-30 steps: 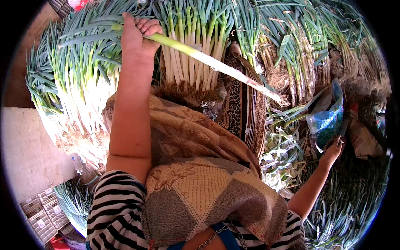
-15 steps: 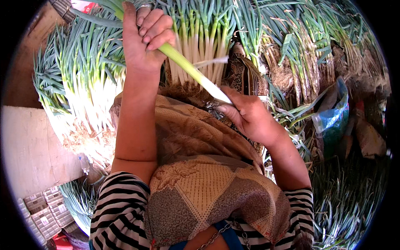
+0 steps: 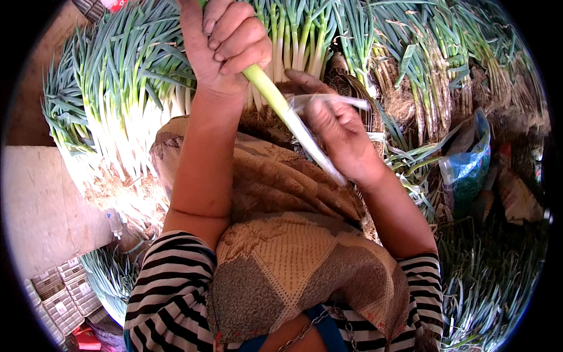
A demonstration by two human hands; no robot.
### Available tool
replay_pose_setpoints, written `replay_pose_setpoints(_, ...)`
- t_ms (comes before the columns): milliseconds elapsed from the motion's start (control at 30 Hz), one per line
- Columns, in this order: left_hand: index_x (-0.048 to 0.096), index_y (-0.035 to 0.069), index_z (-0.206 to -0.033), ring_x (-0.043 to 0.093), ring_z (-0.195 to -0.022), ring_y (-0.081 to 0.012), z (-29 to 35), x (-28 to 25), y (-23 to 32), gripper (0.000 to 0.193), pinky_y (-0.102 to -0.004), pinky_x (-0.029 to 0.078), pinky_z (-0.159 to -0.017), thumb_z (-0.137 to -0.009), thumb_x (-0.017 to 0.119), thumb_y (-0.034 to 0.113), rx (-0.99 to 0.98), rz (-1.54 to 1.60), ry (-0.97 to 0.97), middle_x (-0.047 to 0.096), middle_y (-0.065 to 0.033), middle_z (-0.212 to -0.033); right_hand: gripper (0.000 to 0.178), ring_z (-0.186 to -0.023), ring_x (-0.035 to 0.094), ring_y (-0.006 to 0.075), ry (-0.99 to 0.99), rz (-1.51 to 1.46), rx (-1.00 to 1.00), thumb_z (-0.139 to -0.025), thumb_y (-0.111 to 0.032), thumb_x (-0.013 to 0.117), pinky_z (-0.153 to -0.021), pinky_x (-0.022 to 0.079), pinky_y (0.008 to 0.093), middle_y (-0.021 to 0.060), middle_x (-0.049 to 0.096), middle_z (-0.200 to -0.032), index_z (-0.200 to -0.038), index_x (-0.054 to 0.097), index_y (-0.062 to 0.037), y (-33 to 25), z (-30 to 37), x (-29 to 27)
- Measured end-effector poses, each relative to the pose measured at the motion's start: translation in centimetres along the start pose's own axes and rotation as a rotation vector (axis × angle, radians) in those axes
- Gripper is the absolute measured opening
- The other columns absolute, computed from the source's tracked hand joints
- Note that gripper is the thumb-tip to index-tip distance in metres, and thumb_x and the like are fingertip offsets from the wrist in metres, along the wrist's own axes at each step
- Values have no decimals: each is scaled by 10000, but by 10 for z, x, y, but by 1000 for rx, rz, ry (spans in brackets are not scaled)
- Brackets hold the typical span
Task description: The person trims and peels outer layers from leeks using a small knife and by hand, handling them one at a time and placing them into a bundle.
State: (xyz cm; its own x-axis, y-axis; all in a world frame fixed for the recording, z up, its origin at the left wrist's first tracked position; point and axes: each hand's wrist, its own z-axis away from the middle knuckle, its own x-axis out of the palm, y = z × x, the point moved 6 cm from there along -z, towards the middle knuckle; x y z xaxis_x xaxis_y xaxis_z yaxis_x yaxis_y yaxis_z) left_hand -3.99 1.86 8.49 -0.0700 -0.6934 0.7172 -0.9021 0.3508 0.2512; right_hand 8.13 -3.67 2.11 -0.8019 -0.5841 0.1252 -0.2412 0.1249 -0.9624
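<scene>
My left hand (image 3: 226, 44) is closed around the upper, green part of a long green onion (image 3: 299, 132). The stalk slants down to the right, its white end bare. A thin pale strip of skin (image 3: 352, 102) hangs off the stalk's side and reaches across my right hand (image 3: 343, 132). That hand is beside the white part, slightly blurred, its forefinger stretched toward the stalk and its thumb apart from it. Whether the strip touches the fingers, I cannot tell. A brown patterned cloth (image 3: 281, 258) covers my front and lap below the stalk.
Upright bundles of green onions (image 3: 132, 88) with rooty ends stand at left; more rooty bundles (image 3: 422, 88) line the back right. A pale board (image 3: 53, 205) lies at left above woven crates (image 3: 64, 299). A blue plastic bag (image 3: 469, 170) and loose leaves (image 3: 492, 287) are at right.
My right hand has left the stalk's white tip, moved up along the stalk, and spread its forefinger and thumb. My left hand and the onion have shifted slightly right.
</scene>
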Motion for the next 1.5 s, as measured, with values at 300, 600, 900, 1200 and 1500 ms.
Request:
replay_pose_setpoints(300,362,95,-551,331,-362,-72,40,-31,70,419,-171,308,-278,-822,518,374,258,79,168,324,11,-472,340,-417,258,75,296,-440,315,-911,-357,373,-398,236,236,-43,306,-497,-678,414,-112,10,42,-51)
replay_pose_setpoints(600,323,98,-527,315,-422,-96,59,-113,52,469,-216,284,-303,-884,420,385,135,-3,549,287,8,-480,380,-374,228,76,310,-424,523,-850,-399,495,-383,187,228,-27,302,-447,-657,401,-86,12,159,-115)
replay_pose_setpoints(900,288,113,-529,279,-387,-94,74,-161,35,472,-215,262,-279,-882,417,399,14,-26,934,253,27,-462,400,-368,231,63,505,-429,605,-784,-429,579,-373,177,228,-35,307,-445,-645,396,-101,17,276,-153)
replay_pose_setpoints(1200,262,126,-525,244,-378,-90,63,-174,13,477,-199,231,-280,-868,458,392,-1,-113,1232,230,30,-461,371,-345,242,86,575,-463,629,-832,-435,505,-384,279,271,-44,283,-448,-661,397,-125,5,352,-167)
replay_pose_setpoints(1500,297,109,-532,257,-386,-92,71,-148,168,489,-208,229,-309,-863,435,440,275,-230,1075,250,17,-462,257,-498,461,161,898,797,1301,-853,-293,488,-493,403,303,16,468,-553,-898,516,-42,-9,534,-233)
